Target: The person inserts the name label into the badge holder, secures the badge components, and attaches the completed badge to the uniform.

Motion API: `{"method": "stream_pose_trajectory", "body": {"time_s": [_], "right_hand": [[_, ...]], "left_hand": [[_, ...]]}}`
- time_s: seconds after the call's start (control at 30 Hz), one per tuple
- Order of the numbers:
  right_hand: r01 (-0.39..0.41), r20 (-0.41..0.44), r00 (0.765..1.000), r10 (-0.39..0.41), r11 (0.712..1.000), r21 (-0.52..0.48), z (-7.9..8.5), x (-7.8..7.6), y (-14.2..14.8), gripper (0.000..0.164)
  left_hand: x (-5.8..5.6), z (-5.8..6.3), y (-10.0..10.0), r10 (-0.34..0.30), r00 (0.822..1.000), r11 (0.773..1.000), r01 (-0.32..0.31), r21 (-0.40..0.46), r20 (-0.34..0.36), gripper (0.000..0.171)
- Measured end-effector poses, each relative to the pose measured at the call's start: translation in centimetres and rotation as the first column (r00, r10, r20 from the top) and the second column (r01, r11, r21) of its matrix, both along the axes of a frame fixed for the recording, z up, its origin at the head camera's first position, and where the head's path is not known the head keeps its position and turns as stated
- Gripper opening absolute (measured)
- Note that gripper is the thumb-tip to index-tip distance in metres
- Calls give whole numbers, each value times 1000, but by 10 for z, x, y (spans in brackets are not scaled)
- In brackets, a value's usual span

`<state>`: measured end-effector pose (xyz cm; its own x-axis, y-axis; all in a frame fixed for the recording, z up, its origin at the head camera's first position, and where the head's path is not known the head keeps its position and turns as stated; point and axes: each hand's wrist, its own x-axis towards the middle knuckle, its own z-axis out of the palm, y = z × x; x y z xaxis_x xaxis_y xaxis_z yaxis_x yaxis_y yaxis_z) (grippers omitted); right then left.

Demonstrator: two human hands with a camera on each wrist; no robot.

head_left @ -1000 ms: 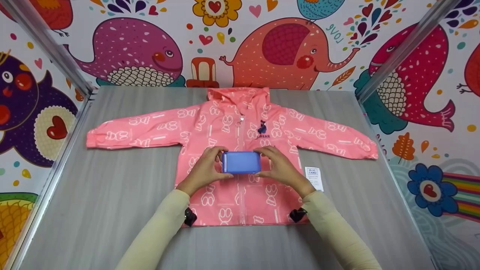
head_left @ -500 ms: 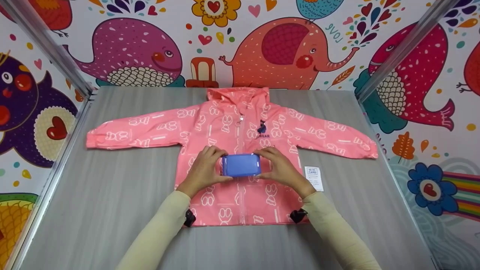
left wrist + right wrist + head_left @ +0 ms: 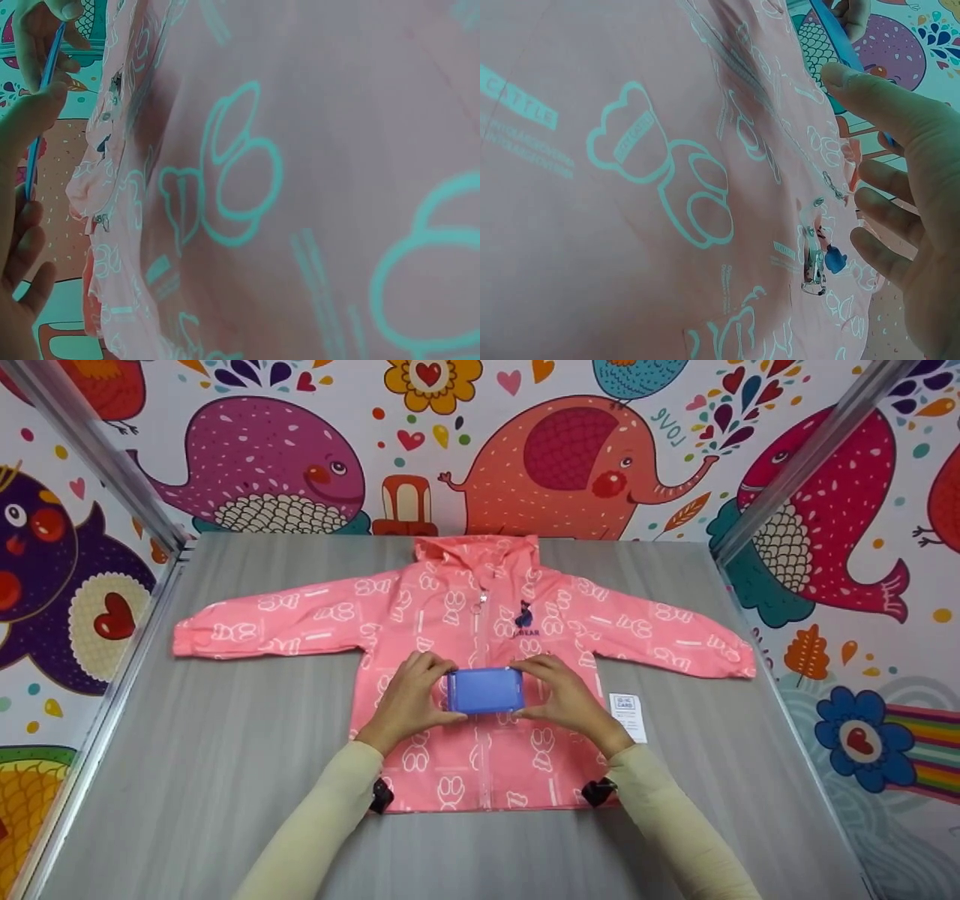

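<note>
Both hands hold a flat blue card holder (image 3: 485,691) level, one at each short end. The left hand (image 3: 409,694) pinches its left end between thumb and fingers; the right hand (image 3: 559,697) pinches its right end. Below the holder lies a pink hooded jacket (image 3: 514,765) with white printed figures, zipped and spread flat. Both wrist views show the holder edge-on as a thin blue strip (image 3: 36,150), raised off the cloth. A white printed card (image 3: 628,718) lies beside the jacket's hem side, right of the right hand.
A small metal clip-like thing (image 3: 813,266) lies on the jacket near the printed bear, seen in the right wrist view. The grey table (image 3: 225,780) extends around the jacket. Patterned walls (image 3: 420,442) with metal frame bars (image 3: 795,465) enclose the back and sides.
The card holder has tilted slightly and shifted a little downward, then a bit to the right, within both hands. The jacket and white card have stayed put.
</note>
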<state>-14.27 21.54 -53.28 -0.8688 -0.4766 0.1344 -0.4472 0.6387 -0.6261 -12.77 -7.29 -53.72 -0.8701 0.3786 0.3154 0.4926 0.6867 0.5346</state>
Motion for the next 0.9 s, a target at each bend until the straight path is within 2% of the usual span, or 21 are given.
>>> {"method": "stream_pose_trajectory", "body": {"time_s": [0.57,0.9], "right_hand": [[9,-18,1000,-8,1000,28,-2,1,4,79],[36,6,999,-36,999,36,-1,2,5,80]], "left_hand": [[1,0,-1,4,1000,1000,-4,-5,-23,73],[1,-1,-2,4,1000,1000,-4,12,-17,74]]}}
